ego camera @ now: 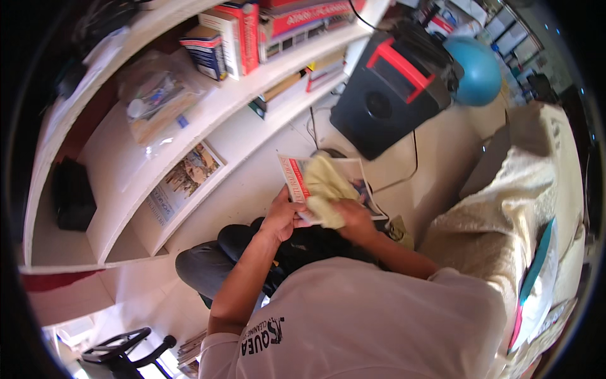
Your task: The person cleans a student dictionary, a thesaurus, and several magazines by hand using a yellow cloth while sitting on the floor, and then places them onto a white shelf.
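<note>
A magazine [296, 182] with a printed cover lies tilted above my lap. My left hand [282, 214] grips its near left edge, thumb on top. My right hand [354, 219] holds a pale yellow cloth [329, 187], which lies bunched over the middle of the cover and is slightly blurred. The cloth hides much of the cover, and the fingers of my right hand are partly hidden by it.
White shelves [189, 142] on the left hold boxes [206, 52], a plastic bag of small items [156, 102] and another magazine [187, 182]. Ahead stands a black and red speaker-like box [378, 99] with cables near it. A covered sofa [492, 213] is at the right.
</note>
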A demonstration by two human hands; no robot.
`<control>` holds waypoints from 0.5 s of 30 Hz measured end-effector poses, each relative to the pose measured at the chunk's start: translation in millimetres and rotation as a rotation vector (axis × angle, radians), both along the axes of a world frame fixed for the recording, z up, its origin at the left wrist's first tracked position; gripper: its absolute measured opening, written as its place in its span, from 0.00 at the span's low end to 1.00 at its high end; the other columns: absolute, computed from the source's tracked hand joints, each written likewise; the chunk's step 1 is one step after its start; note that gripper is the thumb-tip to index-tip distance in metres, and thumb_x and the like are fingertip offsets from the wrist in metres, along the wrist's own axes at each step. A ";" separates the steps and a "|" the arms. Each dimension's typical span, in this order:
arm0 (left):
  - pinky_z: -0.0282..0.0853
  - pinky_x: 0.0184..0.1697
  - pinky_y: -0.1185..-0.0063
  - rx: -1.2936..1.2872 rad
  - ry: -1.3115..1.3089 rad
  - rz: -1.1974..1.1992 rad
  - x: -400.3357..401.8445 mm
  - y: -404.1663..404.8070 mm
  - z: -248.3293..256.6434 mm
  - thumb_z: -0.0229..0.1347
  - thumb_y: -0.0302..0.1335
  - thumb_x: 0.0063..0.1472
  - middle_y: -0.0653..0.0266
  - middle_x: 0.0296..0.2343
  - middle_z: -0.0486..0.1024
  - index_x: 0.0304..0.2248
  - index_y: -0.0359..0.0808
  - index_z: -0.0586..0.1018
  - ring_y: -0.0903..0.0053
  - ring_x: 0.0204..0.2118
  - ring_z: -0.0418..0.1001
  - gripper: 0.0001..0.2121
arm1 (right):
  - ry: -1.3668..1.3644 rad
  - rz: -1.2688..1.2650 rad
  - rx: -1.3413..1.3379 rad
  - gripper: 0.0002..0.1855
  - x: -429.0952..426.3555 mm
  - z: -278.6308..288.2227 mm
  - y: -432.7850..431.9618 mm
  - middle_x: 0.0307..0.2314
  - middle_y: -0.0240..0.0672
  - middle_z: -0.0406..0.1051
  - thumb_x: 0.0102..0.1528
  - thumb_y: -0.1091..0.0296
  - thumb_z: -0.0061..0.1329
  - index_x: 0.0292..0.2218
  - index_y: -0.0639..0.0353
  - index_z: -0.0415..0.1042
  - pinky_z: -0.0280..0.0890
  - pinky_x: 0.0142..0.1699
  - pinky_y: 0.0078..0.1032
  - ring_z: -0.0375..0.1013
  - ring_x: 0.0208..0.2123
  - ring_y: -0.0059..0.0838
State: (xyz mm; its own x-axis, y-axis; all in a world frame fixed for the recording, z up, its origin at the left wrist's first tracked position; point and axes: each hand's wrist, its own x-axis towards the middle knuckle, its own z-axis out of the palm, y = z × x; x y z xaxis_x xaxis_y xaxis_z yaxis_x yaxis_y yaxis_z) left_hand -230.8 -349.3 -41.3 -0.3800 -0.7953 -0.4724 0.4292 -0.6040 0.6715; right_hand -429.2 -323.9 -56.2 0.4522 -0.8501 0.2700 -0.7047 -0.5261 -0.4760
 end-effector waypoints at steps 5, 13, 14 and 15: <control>0.63 0.44 0.73 -0.382 -0.101 0.150 4.0 -15.9 55.0 0.51 0.36 0.52 0.47 0.47 0.55 0.53 0.37 0.37 0.63 0.45 0.61 0.39 | -0.612 -0.468 0.272 0.03 -21.0 101.8 -30.7 0.18 0.27 0.68 0.42 0.75 0.52 0.22 0.61 0.70 0.60 0.25 0.15 0.64 0.20 0.14; 0.54 0.51 0.74 -0.562 0.250 0.093 -23.2 13.7 -1.4 0.55 0.36 0.49 0.61 0.43 0.63 0.47 0.33 0.59 0.71 0.48 0.59 0.29 | -1.631 -0.531 0.225 0.19 -40.7 99.8 -71.0 0.21 0.30 0.64 0.50 0.51 0.43 0.32 0.59 0.64 0.61 0.24 0.20 0.65 0.18 0.20; 0.54 0.51 0.74 -0.550 0.242 0.084 -24.4 17.5 1.5 0.55 0.36 0.49 0.61 0.43 0.63 0.47 0.33 0.59 0.71 0.48 0.59 0.29 | -1.639 -0.546 0.230 0.19 -45.0 85.7 -71.3 0.21 0.30 0.64 0.50 0.51 0.43 0.32 0.59 0.64 0.61 0.24 0.20 0.65 0.18 0.20; 0.60 0.47 0.73 -0.470 0.321 0.127 -26.5 23.0 9.2 0.52 0.31 0.51 0.60 0.42 0.64 0.46 0.33 0.59 0.71 0.46 0.62 0.23 | -1.529 -0.584 0.309 0.19 -56.1 74.0 -68.8 0.20 0.30 0.64 0.50 0.49 0.43 0.30 0.59 0.64 0.61 0.24 0.20 0.65 0.18 0.20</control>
